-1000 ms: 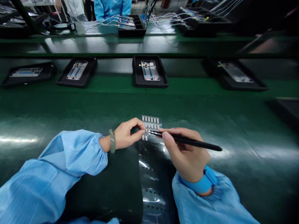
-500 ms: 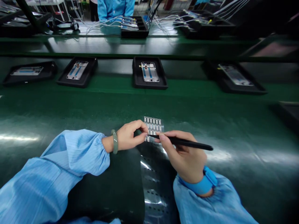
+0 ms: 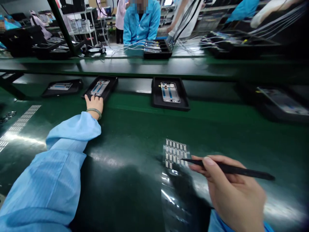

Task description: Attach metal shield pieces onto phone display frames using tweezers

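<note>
My left hand (image 3: 94, 104) reaches out to a black tray (image 3: 109, 91) at the back, its fingers spread and touching the near rim. In that tray lies a silver phone frame (image 3: 99, 87) with blue strips. My right hand (image 3: 229, 180) is closed around black tweezers (image 3: 231, 169), held like a pen. Their tip is over a clear sheet of small whitish stickers (image 3: 174, 150) on the green table. Whether a sticker is caught at the tip, I cannot tell. The bottom sticker row is only partly filled.
More black trays with phone frames stand along the back: one in the middle (image 3: 171, 104), one at the right (image 3: 272, 111), one at the left (image 3: 78, 87). A strip of sticker groups (image 3: 20, 124) lies far left. Behind the raised shelf (image 3: 120, 67) is a person in blue (image 3: 142, 25).
My left hand has left the sticker sheet and moved forward and left to the tray. The right hand still holds the tweezers at the sheet. The view has tilted up and turned left.
</note>
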The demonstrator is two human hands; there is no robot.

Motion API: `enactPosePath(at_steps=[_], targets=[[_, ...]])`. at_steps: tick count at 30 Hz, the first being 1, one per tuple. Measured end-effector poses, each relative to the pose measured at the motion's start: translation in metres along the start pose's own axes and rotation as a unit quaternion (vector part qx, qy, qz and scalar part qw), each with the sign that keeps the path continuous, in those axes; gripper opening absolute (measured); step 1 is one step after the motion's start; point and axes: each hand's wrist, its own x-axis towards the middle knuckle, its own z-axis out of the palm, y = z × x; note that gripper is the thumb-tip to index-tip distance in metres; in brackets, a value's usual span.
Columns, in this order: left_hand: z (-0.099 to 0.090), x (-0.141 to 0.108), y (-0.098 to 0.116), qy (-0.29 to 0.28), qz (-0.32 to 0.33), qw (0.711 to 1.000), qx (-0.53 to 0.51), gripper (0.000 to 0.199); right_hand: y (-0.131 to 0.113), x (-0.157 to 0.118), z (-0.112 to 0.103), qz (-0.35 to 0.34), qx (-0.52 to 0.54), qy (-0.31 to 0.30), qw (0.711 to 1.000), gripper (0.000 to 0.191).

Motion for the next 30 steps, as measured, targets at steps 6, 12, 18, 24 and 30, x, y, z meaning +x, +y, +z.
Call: enactPosePath(at_steps=[6,12,18,24,30], targets=[[0.003,0.016,-0.043,-0.036,0.050,0.997,0.049,0.029,0.002,0.007,0.004,0.110,0.082,-0.013,0.990,0.023],[-0.019,-0.019,-0.031,0.024,0.171,0.975,0.143,0.028,0.005,0.010,0.003,0.152,0.131,-0.073,0.977,0.023],[-0.056,-0.119,0.007,0.005,0.324,0.943,0.081,0.023,0.004,0.011,0.006,0.156,0.148,-0.094,0.972,0.021],[-0.079,-0.205,0.062,-0.039,0.437,0.895,-0.083,0.019,0.001,0.016,0.015,0.134,0.125,-0.108,0.977,0.026],[-0.094,-0.259,0.104,-0.004,0.447,0.869,-0.212,0.024,-0.009,0.003,0.038,0.080,0.045,-0.186,0.978,0.029]])
